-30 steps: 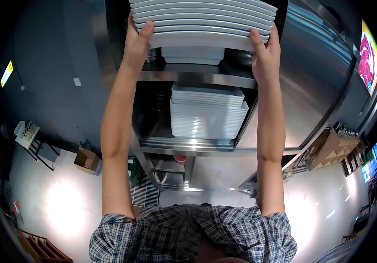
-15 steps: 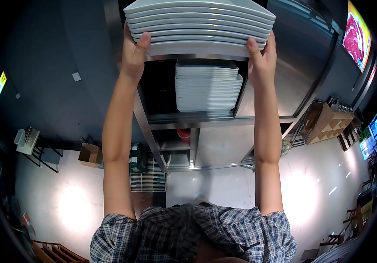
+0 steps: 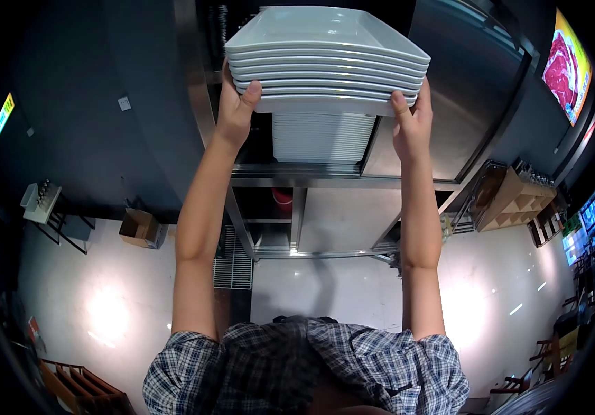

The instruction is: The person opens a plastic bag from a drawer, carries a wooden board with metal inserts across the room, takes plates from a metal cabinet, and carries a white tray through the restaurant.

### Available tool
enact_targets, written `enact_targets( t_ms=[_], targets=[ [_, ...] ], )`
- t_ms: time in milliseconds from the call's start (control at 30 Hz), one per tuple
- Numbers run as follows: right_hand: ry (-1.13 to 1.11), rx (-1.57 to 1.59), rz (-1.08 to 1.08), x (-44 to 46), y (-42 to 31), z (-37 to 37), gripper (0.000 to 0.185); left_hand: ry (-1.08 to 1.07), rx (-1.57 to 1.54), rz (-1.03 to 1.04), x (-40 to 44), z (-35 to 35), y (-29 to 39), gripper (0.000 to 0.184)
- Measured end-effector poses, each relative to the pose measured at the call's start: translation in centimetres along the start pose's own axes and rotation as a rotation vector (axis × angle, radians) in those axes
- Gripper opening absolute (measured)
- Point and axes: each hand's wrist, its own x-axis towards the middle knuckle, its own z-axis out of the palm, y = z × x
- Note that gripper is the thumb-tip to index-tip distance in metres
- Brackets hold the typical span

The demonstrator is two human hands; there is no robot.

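Observation:
A stack of white rectangular plates (image 3: 328,69) is held up at the top of the view, level with the upper part of a metal cabinet. My left hand (image 3: 237,107) grips its left end, thumb on the front side and fingers mostly hidden behind and under the rim. At the right end my right hand (image 3: 411,117) holds the same stack in a like way. Behind and below it, a taller pile of white dishes (image 3: 321,138) stands inside the cabinet, its top hidden by the plates in my hands.
The steel cabinet (image 3: 304,181) has a sliding door (image 3: 463,90) on the right and a lower shelf with a red container (image 3: 282,199). On the floor at left are a cardboard box (image 3: 142,228) and a small table (image 3: 45,207). A wooden shelf unit (image 3: 518,200) stands at right.
The plate stack has come lower in view and its top plate's inside now shows. Both hands moved with it, keeping their hold. It now covers the top of the pile behind.

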Motion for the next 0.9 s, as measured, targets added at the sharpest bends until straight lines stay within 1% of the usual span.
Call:
enact_targets(
  t_ms=[267,600,833,900],
  targets=[
    [-0.006,0.044,0.057,-1.8,1.2,-0.6,0.063,0.017,0.055,-0.048,-1.9,0.5,0.0,0.071],
    [-0.01,0.066,0.146,-2.6,3.5,-1.1,0.064,0.006,0.061,-0.107,-2.5,0.5,-1.9,0.07],
    [0.033,0.07,0.14,-2.6,5.0,-0.9,0.064,0.0,0.073,-0.124,-2.3,0.1,-3.0,0.074],
    [0.014,0.086,0.134,-2.5,5.2,-1.0,0.064,0.004,0.071,-0.132,-2.1,0.2,-3.5,0.075]
  ],
)
